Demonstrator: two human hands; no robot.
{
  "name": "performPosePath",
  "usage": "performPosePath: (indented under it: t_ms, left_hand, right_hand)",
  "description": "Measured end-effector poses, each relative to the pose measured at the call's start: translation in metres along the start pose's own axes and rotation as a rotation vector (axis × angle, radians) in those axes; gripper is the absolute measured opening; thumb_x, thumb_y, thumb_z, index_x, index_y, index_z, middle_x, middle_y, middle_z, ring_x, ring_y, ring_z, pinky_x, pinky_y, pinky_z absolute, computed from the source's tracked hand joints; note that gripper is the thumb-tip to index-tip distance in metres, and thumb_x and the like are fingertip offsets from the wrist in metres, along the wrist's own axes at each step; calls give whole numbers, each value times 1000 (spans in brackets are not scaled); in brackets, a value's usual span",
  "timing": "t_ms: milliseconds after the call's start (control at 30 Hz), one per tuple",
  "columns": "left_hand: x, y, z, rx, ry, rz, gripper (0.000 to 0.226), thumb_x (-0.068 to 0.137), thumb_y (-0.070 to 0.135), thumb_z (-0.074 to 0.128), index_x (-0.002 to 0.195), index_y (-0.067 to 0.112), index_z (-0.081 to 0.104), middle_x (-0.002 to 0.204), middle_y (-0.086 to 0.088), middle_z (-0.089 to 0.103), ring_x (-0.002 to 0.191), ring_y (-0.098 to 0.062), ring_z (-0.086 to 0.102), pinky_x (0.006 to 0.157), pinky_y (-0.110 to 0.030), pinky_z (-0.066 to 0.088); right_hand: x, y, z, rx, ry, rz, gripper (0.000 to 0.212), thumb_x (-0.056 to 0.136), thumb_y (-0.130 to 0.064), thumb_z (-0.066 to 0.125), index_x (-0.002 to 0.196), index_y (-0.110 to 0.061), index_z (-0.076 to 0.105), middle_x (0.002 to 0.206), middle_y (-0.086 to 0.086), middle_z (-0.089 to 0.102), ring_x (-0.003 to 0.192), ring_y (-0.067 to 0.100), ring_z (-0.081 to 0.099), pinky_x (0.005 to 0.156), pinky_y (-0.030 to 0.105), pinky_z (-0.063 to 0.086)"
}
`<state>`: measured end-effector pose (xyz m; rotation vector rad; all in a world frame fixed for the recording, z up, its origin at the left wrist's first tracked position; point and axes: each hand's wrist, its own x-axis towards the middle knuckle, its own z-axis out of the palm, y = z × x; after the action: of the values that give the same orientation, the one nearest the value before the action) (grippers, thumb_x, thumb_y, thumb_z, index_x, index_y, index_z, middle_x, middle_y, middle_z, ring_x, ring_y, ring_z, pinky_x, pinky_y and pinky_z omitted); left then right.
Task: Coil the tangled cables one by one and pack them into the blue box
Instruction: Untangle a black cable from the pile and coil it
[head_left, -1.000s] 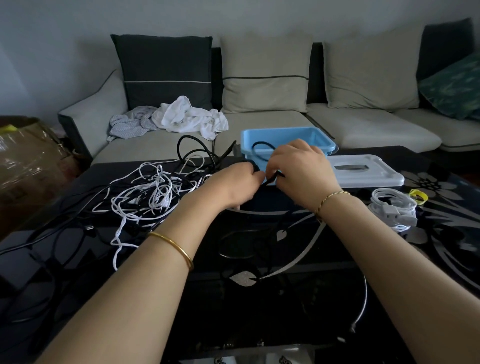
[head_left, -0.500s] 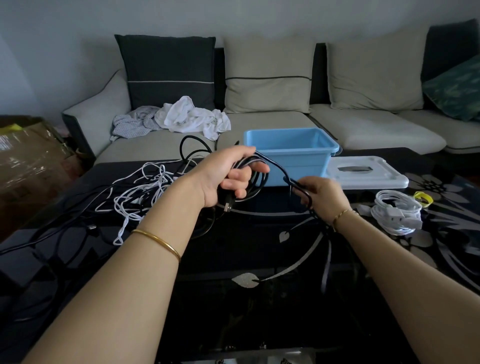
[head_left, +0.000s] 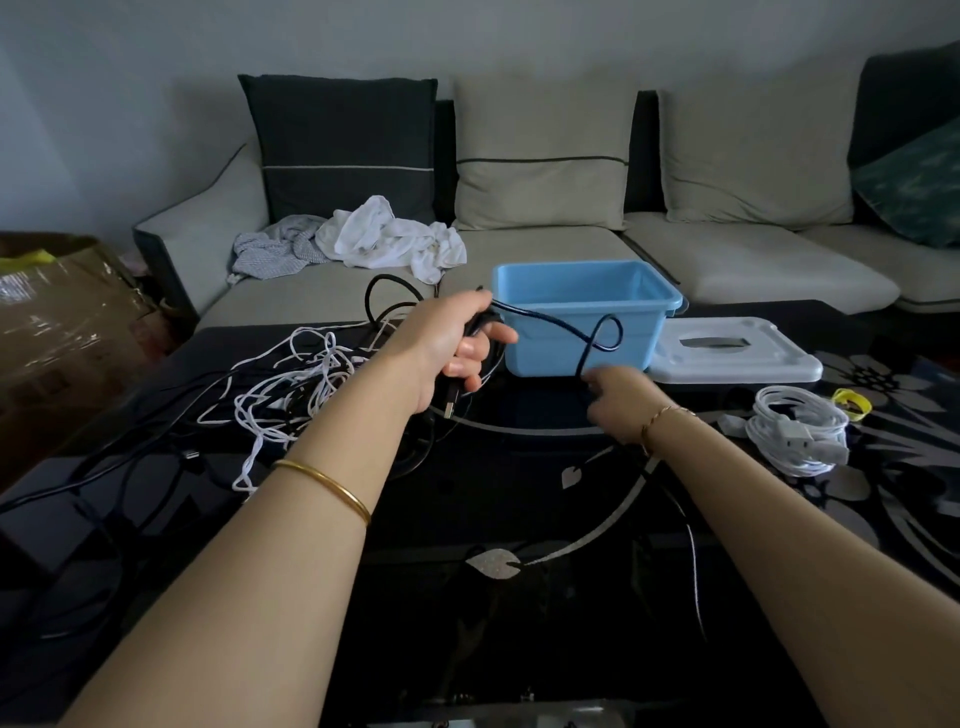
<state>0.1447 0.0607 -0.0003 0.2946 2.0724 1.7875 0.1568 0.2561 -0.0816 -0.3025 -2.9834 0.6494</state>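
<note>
Over table (head_left: 519, 493) centre, just left of blue box (head_left: 644, 332): your left hand (head_left: 457, 348) grips gathered loops of black cable (head_left: 571, 325), plug hanging below fist. Your right hand (head_left: 618, 400), blurred, seems to pinch same cable lower down. Risk: free run shows twisted loop before box, and kink could lock into coil; loose loops may catch white tangle (head_left: 291, 379) alongside. White lid (head_left: 727, 353) off, touching box; coiled white cable (head_left: 795, 436) further right.
</note>
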Motion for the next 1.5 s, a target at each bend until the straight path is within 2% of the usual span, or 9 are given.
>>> performPosePath:
  t_ms: [133,267,367,500,600,767,1033,1200,1500]
  left_hand:
    - [0,-1,5,86,-15,-31,47,101,35,34,86,2,63,40,8,27,31,-7,20,42,-21,33]
    - [0,-2,4,120,-13,-66,47,101,35,33,88,2,63,40,8,27,31,-7,20,40,-21,34]
    - [-1,-4,2,132,-36,-92,47,101,35,33,87,2,64,41,7,27,32,-8,19,41,-22,32]
    - [-1,-3,0,114,-56,-98,48,101,36,33,88,1,64,41,7,26,33,-8,18,44,-22,32]
    - [-3,-2,3,166,-72,-85,48,101,35,32,89,1,63,42,7,26,33,-8,19,45,-23,32]
    - [-3,-4,3,163,-17,-79,46,101,33,34,86,1,63,41,7,26,32,-9,19,45,-23,32]
    - [3,-2,-11,-54,245,-44,48,101,33,36,73,3,61,36,7,29,29,-9,17,45,-25,32]
    - [-6,3,-23,-206,-70,-100,47,100,34,35,83,0,64,37,9,25,28,-5,18,40,-18,29]
    - [-4,7,-31,-797,-47,79,47,101,37,36,83,4,66,37,9,26,29,-7,22,36,-15,33]
  right_hand:
    - [-8,-22,-23,667,521,127,42,78,6,41,115,-8,58,114,8,56,102,23,55,83,28,39]
    - [-17,-33,-33,1447,396,315,9,82,-11,49,90,-12,51,88,3,54,71,22,62,72,36,47]
    - [-19,-31,-27,1487,189,323,60,86,-14,63,136,-15,31,100,4,51,62,21,61,63,35,56]
    - [-18,-33,-13,1214,46,326,96,82,-27,72,149,-24,3,113,9,53,85,21,61,67,34,54]
    - [-15,-38,-2,1211,3,304,85,87,-24,66,147,-19,6,113,12,59,93,22,64,81,41,51]
    - [-7,-46,-8,1776,-8,340,26,87,13,40,92,-13,39,67,9,40,32,11,42,40,20,43]
    - [-9,-22,-37,885,110,159,10,90,-8,57,82,-11,53,66,6,47,45,12,28,32,14,22]
    - [1,12,-33,733,357,249,15,87,-14,60,93,-3,68,64,5,51,51,16,39,44,23,34]
    - [-7,0,2,-119,-145,-77,33,94,-31,49,62,-23,49,73,0,56,85,25,55,71,28,39]
